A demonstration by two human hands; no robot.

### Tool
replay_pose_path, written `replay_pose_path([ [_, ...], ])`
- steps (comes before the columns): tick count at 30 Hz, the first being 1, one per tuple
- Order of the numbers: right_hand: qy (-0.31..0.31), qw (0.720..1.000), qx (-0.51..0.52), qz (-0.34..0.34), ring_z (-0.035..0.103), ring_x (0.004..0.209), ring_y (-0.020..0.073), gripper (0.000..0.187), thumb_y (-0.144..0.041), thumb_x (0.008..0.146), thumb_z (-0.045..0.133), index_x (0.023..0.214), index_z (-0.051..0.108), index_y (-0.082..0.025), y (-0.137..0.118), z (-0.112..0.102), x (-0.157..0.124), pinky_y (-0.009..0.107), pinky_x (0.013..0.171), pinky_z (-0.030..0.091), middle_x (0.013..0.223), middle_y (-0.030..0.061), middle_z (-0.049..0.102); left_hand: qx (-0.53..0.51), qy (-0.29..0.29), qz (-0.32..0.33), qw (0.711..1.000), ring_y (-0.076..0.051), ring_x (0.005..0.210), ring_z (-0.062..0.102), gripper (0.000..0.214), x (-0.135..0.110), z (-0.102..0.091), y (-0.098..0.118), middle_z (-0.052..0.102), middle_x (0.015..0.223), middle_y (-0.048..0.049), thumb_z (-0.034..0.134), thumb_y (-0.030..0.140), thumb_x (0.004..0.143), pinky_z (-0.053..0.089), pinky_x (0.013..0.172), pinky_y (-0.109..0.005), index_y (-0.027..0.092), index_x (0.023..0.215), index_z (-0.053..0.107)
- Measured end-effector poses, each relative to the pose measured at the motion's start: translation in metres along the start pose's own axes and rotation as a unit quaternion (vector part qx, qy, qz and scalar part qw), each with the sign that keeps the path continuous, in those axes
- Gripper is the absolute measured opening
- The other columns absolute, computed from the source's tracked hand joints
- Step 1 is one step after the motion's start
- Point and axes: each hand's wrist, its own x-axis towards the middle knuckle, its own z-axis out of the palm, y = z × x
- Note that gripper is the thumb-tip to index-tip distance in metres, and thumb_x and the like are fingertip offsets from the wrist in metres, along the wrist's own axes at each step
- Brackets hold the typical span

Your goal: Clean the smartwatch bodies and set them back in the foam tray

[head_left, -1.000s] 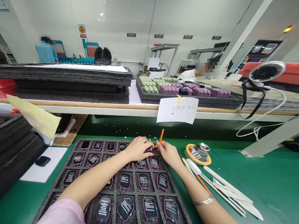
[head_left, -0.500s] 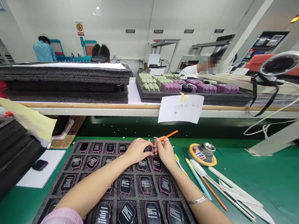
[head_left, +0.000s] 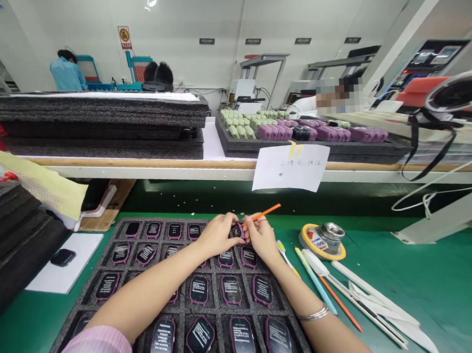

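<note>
At the far right corner of a black foam tray, my left hand is closed around a purple-edged smartwatch body. My right hand pinches a thin orange stick whose lower end is at the watch's edge; whether the tip touches is hidden by the fingers. The fingers of both hands meet around the watch, just above the tray. Rows of similar watches, such as one near the front, lie face up in the tray's compartments with text on their screens. My left forearm covers several of them.
Right of the tray lie a toothbrush, a blue pen-like stick, a second orange stick, white strips and a tape roll bearing a metal-topped jar. A shelf edge crosses behind. One dark watch rests on white paper at left.
The watch in my left hand has turned slightly, and its dark face now shows a round pattern. The orange stick stays in my right hand. The whole view has shifted a little.
</note>
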Motion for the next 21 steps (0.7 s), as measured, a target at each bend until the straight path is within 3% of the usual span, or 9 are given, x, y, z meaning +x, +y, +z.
replay_pose_path([
  [10, -0.009, 0.999, -0.036, -0.017, 0.068, 0.094, 0.0191, 0.034, -0.039, 0.097, 0.061, 0.123, 0.061, -0.017, 0.002, -0.002, 0.001, 0.039, 0.079, 0.060, 0.116, 0.0077, 0.067, 0.024, 0.004, -0.003, 1.000, -0.024, 0.108, 0.062, 0.037, -0.002, -0.001, 0.004, 0.065, 0.115, -0.0084, 0.066, 0.042, 0.093, 0.053, 0.092, -0.044, 0.016, 0.118, 0.061],
  [15, -0.004, 0.999, -0.044, -0.027, 0.067, 0.097, 0.0200, 0.035, -0.039, 0.097, 0.062, 0.124, 0.061, -0.016, 0.000, -0.001, 0.000, 0.040, 0.081, 0.059, 0.118, 0.0080, 0.066, 0.083, 0.020, -0.004, 0.996, -0.032, 0.106, 0.055, 0.048, -0.006, -0.013, 0.007, 0.061, 0.104, -0.0113, 0.078, 0.060, 0.075, 0.046, 0.095, -0.048, 0.017, 0.088, 0.064],
  [18, 0.006, 0.998, -0.041, -0.040, 0.067, 0.100, 0.0207, 0.035, -0.038, 0.097, 0.062, 0.125, 0.061, -0.017, -0.003, 0.000, -0.002, 0.041, 0.083, 0.059, 0.121, 0.0085, 0.065, 0.107, -0.015, 0.025, 0.994, -0.030, 0.100, 0.055, 0.044, -0.010, -0.024, 0.003, 0.060, 0.093, -0.0084, 0.073, 0.060, 0.079, 0.044, 0.092, -0.046, 0.018, 0.071, 0.062],
  [21, 0.016, 0.998, -0.032, -0.052, 0.067, 0.099, 0.0204, 0.035, -0.038, 0.097, 0.062, 0.125, 0.060, -0.017, -0.010, -0.002, -0.006, 0.041, 0.083, 0.059, 0.121, 0.0084, 0.065, 0.109, -0.054, 0.067, 0.990, -0.027, 0.100, 0.057, 0.031, -0.015, -0.039, -0.005, 0.062, 0.094, -0.0054, 0.073, 0.051, 0.084, 0.043, 0.093, -0.040, 0.021, 0.079, 0.067],
])
